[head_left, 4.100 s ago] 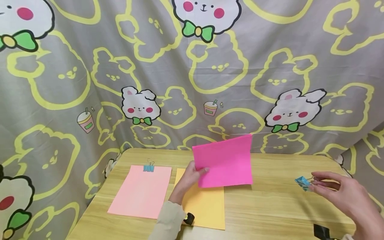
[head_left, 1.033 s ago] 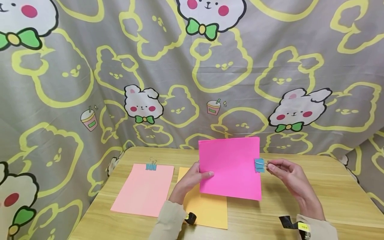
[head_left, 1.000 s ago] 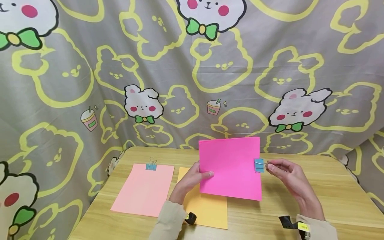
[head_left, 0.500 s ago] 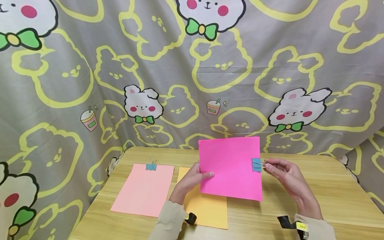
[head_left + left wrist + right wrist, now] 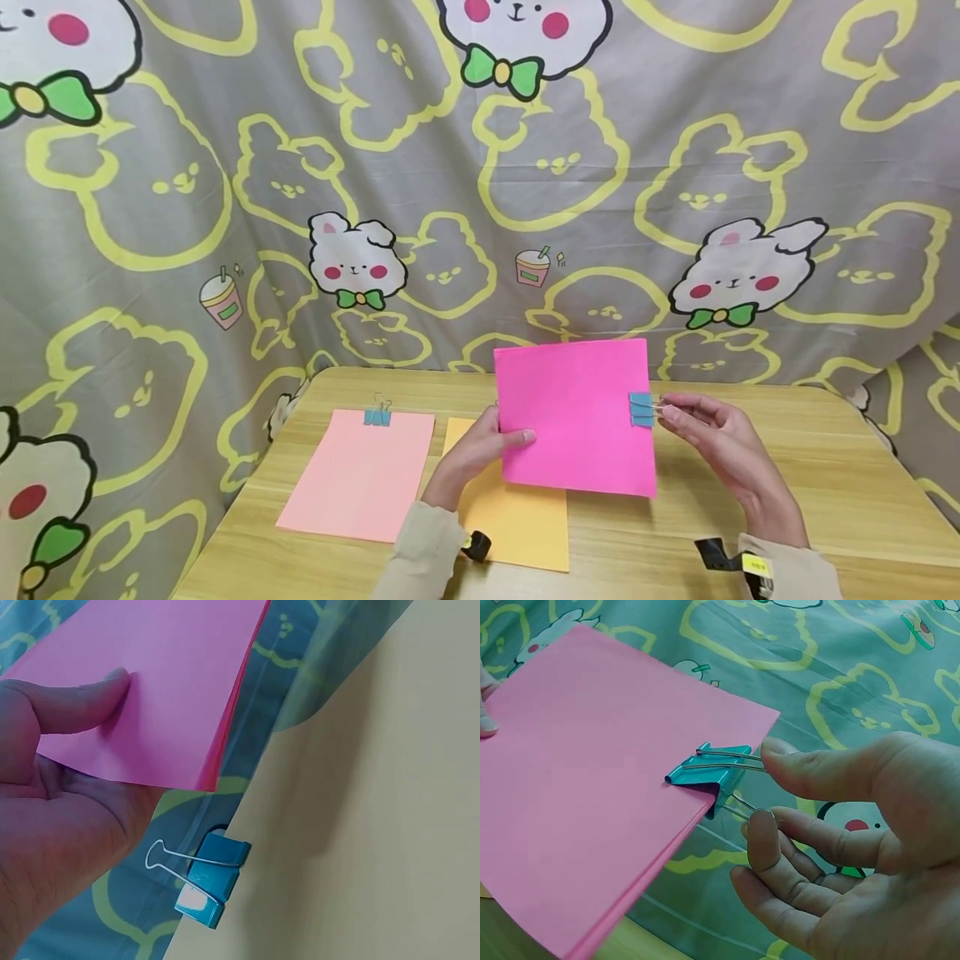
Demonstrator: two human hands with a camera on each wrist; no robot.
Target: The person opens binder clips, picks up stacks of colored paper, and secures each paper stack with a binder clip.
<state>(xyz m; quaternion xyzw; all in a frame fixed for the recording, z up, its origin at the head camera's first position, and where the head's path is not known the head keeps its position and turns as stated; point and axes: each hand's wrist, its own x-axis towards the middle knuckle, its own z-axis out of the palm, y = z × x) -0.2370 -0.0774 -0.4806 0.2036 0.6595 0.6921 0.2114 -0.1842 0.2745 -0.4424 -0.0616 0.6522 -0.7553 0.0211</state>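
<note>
My left hand (image 5: 480, 442) grips a bright pink paper stack (image 5: 573, 417) at its left side, thumb on the front face. The stack is raised and tilted above the table. At its right edge sits a blue binder clip (image 5: 641, 409). My right hand (image 5: 723, 442) pinches that clip's wire handles between thumb and finger. The right wrist view shows the binder clip (image 5: 712, 769) straddling the sheets' edge, its two handles apart. A light pink stack (image 5: 360, 479) with its own blue clip (image 5: 377, 417) lies at the left. Partly covered, a yellow-orange stack (image 5: 525, 533) lies beneath my left arm.
In the left wrist view, another blue binder clip (image 5: 214, 877) grips the edge of a pale sheet (image 5: 382, 810) below the left hand. The wooden table (image 5: 825, 483) ends at a grey patterned curtain (image 5: 435, 183).
The clip was apart from the bright pink stack, off to the right; my right hand has brought it left onto the stack's edge. Over the last second it slid slightly further onto the sheets.
</note>
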